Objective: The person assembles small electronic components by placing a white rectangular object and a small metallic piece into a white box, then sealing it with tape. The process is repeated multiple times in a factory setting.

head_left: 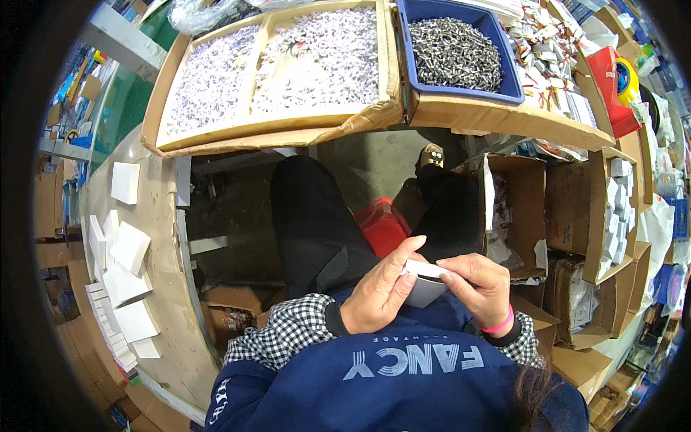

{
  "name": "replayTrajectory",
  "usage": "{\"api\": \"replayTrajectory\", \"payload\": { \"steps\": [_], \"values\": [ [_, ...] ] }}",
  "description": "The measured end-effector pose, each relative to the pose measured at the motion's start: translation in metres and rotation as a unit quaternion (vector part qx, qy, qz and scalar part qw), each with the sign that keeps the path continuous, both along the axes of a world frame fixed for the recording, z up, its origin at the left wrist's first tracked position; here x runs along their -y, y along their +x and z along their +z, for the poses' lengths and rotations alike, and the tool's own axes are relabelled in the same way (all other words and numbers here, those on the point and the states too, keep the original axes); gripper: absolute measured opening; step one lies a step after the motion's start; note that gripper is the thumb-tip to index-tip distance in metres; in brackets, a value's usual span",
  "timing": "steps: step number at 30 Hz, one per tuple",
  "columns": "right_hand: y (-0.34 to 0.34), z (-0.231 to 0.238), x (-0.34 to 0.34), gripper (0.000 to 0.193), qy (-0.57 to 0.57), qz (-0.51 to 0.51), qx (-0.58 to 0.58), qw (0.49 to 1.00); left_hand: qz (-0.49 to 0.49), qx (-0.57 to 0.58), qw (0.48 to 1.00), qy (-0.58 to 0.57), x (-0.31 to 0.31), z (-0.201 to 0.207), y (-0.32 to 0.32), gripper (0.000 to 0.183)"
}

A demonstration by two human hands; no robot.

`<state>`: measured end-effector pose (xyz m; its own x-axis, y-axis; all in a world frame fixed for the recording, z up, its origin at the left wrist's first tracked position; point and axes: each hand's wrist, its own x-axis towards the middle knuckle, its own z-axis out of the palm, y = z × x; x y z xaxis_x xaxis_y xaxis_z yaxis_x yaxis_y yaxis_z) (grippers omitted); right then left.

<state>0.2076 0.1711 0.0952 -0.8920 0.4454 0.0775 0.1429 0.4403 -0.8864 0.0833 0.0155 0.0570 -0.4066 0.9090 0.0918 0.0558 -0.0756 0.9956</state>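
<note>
A small white box is held between my two hands, close above my lap. Its upper end faces away from me and shows a dark slot under a white flap. My left hand grips the box from its left side, thumb and fingers along the edge. On the other side, my right hand pinches the flap's right end between thumb and fingertips. The hands hide much of the box, and what lies inside it cannot be made out.
Ahead stand a divided wooden tray of small white parts and a blue bin of metal pieces. White boxes lie on the wooden table at left. Opened cartons stand at right. Below is a red object.
</note>
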Motion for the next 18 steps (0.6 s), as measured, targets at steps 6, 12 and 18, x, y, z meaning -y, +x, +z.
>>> {"api": "replayTrajectory", "payload": {
  "steps": [6,12,18],
  "values": [
    [-0.002,0.005,0.006,0.018,0.039,0.006,-0.013,0.999,-0.037,-0.028,0.999,-0.002,0.002,-0.004,0.004,0.066],
    [-0.003,0.014,0.003,0.018,0.086,0.048,0.015,0.995,0.01,0.011,1.0,0.006,-0.002,-0.002,0.01,0.065],
    [0.003,0.002,-0.006,0.037,0.066,0.107,0.01,0.992,-0.046,0.028,0.996,0.068,-0.004,-0.02,-0.011,0.031]
  ]
}}
